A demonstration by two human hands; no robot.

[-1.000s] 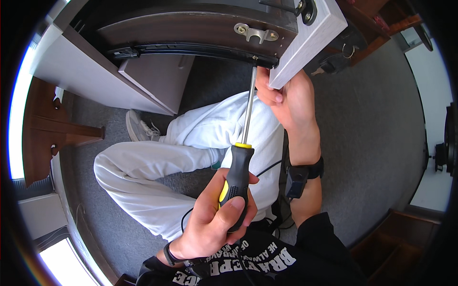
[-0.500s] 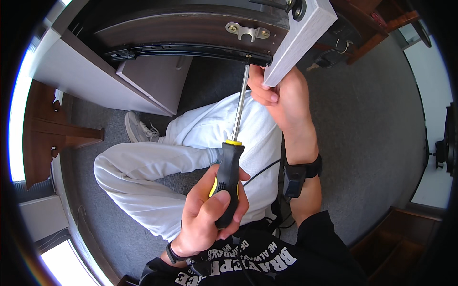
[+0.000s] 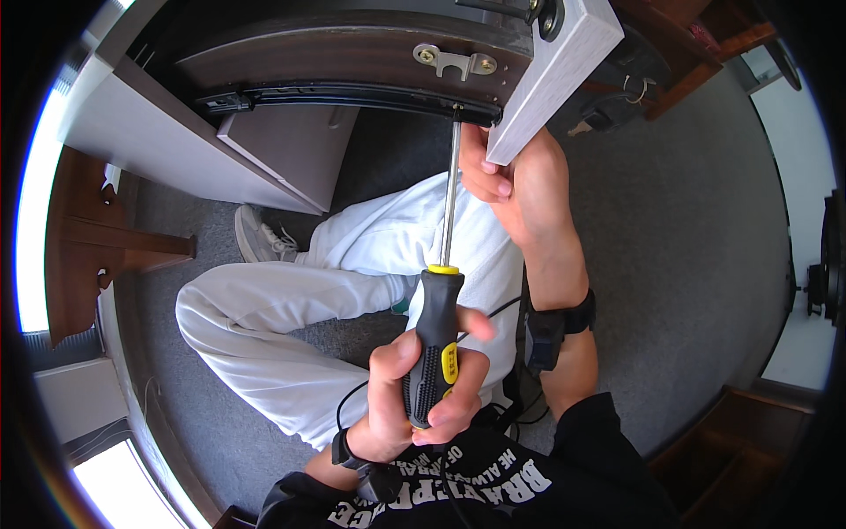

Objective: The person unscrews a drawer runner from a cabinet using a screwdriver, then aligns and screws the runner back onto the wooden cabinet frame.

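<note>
My left hand [image 3: 427, 383] is wrapped round the black-and-yellow handle of a screwdriver [image 3: 438, 304]. Its steel shaft points away from me, and the tip meets a screw [image 3: 457, 108] in the black drawer slide [image 3: 344, 94]. The slide runs along the lower edge of a dark brown drawer side [image 3: 352, 62]. My right hand [image 3: 520, 176] grips the near corner of the light wood-grain drawer front [image 3: 551, 84] with curled fingers; some fingertips are hidden behind it and the slide's end. A two-screw metal bracket [image 3: 456, 62] is fixed to the drawer side above the slide.
A grey cabinet panel [image 3: 145, 132] and a lower door [image 3: 278, 159] stand at the left. My legs in white trousers [image 3: 282, 300] are folded on the grey floor [image 3: 670, 256]. Brown wooden furniture [image 3: 79, 242] is at far left. A black cable [image 3: 344, 401] runs near my left wrist.
My left hand has rolled the screwdriver's handle, bringing its yellow side patch into view, and the handle has shifted slightly right. The tip stays at the screw; my right hand is nearly unchanged.
</note>
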